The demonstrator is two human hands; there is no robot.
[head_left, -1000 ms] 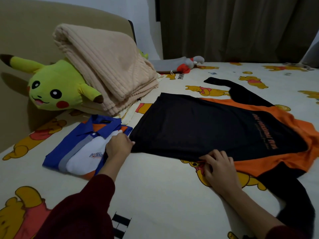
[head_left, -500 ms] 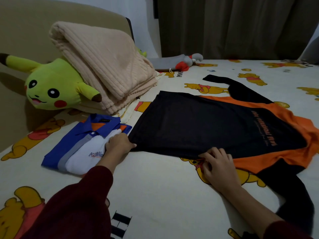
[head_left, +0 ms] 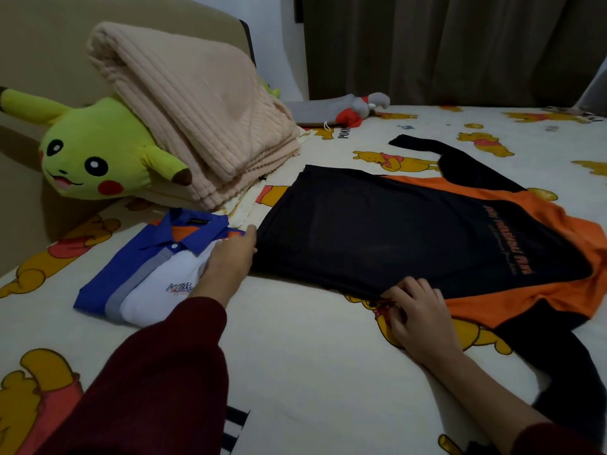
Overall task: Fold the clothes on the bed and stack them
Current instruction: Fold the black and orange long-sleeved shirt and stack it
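Since a second ago, the left hand (head_left: pixel 230 257) has been sliding up along the hem of the black and orange jersey (head_left: pixel 410 231), its thumb now reaching toward the far corner, while the right hand (head_left: pixel 417 313) is staying at the near edge. Both grips are pinching that jersey, fingers closed on its fabric. It is lying spread across the middle of the bed (head_left: pixel 312 356), its black half folded over the orange. Just beside it on the left, a folded blue and white polo shirt (head_left: pixel 147 267) is resting, partly under the left wrist. Farther back, a folded beige blanket (head_left: pixel 197 110) is leaning on a yellow plush toy (head_left: pixel 95 152).
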